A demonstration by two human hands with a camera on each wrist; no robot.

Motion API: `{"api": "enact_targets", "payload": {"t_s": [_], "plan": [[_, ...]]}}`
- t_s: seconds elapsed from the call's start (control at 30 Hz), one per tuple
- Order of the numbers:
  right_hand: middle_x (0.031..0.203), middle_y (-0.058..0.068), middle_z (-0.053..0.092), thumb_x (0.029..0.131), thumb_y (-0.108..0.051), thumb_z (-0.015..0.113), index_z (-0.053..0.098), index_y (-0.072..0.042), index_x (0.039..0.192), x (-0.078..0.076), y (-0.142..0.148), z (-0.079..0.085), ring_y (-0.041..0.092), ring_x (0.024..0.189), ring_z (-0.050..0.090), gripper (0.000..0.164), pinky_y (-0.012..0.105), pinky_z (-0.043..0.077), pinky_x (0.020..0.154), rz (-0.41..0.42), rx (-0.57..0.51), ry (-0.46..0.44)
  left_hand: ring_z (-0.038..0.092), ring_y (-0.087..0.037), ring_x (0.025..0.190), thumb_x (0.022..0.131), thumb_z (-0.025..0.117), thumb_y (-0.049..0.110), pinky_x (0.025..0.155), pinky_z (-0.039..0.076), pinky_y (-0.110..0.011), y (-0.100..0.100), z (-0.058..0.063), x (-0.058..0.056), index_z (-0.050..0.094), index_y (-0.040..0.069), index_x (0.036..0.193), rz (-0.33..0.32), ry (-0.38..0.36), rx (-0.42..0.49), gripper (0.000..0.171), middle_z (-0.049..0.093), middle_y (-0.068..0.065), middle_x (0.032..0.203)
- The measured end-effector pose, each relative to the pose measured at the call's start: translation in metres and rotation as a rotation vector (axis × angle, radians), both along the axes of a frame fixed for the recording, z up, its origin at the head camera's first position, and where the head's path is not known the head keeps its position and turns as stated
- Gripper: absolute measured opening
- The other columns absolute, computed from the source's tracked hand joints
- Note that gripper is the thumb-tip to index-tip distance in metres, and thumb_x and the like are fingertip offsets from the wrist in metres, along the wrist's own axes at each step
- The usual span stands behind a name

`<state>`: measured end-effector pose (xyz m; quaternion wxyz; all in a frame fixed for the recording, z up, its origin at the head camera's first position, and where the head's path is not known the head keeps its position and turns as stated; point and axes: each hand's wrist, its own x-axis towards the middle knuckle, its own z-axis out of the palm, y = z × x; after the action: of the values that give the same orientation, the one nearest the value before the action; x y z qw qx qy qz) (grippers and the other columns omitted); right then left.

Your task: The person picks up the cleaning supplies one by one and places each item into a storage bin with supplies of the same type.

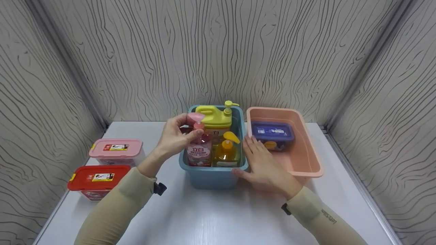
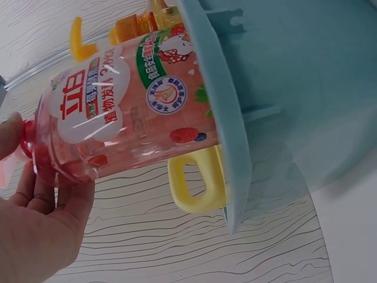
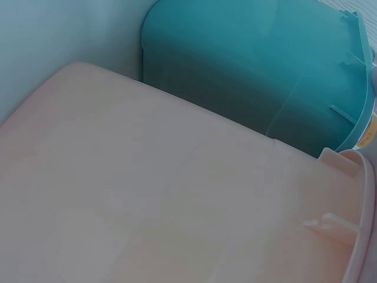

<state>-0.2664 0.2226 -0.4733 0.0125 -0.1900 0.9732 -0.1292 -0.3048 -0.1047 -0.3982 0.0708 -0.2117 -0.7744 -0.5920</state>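
Observation:
My left hand (image 1: 175, 134) pinches the neck of a pink pump bottle (image 1: 199, 149) between thumb and fingers. In the left wrist view that bottle (image 2: 129, 112) stands partly inside the blue bin (image 2: 294, 88), its base hidden behind the bin wall. Beside it in the bin are an amber pump bottle (image 1: 226, 156) with a yellow-orange pump and a larger yellow-handled jug (image 1: 218, 117) with a pump. My right hand (image 1: 264, 163) rests with fairly straight fingers where the blue bin and the peach bin (image 1: 306, 149) meet.
Inside the peach bin lies a dark blue lidded box (image 1: 274, 132). On the left of the white table (image 1: 211, 217) stand a pink-lidded box (image 1: 115, 148) and a red-lidded box (image 1: 98, 178). A patterned wall (image 1: 218, 54) rises behind the bins.

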Motion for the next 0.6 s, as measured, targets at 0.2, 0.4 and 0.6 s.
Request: {"api": "enact_targets", "payload": {"t_s": [0.2, 0.4, 0.6], "plan": [[0.192, 0.013, 0.006, 0.097, -0.094, 0.045, 0.016, -0.008, 0.180, -0.0002, 0.0012, -0.0012, 0.039, 0.179, 0.009, 0.123, 0.062, 0.014, 0.145, 0.013, 0.005, 0.020, 0.070, -0.023, 0.095, 0.095, 0.090, 0.010, 0.088, 0.064, -0.020, -0.0006, -0.0042, 0.0001, 0.074, 0.004, 0.123, -0.011, 0.012, 0.001, 0.032, 0.073, -0.014, 0.111], [0.191, 0.014, 0.008, 0.097, -0.094, 0.044, 0.016, -0.008, 0.180, -0.0006, 0.0015, -0.0010, 0.039, 0.179, 0.009, 0.123, 0.060, 0.015, 0.145, 0.020, 0.000, 0.025, 0.070, -0.022, 0.093, 0.095, 0.090, 0.010, 0.086, 0.064, -0.020, 0.0000, -0.0067, 0.0000, 0.075, 0.004, 0.120, -0.007, 0.000, -0.004, 0.029, 0.073, -0.013, 0.109], [0.191, 0.014, 0.009, 0.097, -0.096, 0.043, 0.017, -0.008, 0.180, -0.0003, 0.0015, -0.0018, 0.040, 0.179, 0.009, 0.124, 0.061, 0.016, 0.144, 0.017, -0.016, 0.026, 0.067, -0.023, 0.093, 0.094, 0.090, 0.010, 0.086, 0.062, -0.021, 0.0003, -0.0095, 0.0014, 0.075, 0.006, 0.117, 0.015, -0.016, -0.020, 0.028, 0.073, -0.012, 0.108]]}}
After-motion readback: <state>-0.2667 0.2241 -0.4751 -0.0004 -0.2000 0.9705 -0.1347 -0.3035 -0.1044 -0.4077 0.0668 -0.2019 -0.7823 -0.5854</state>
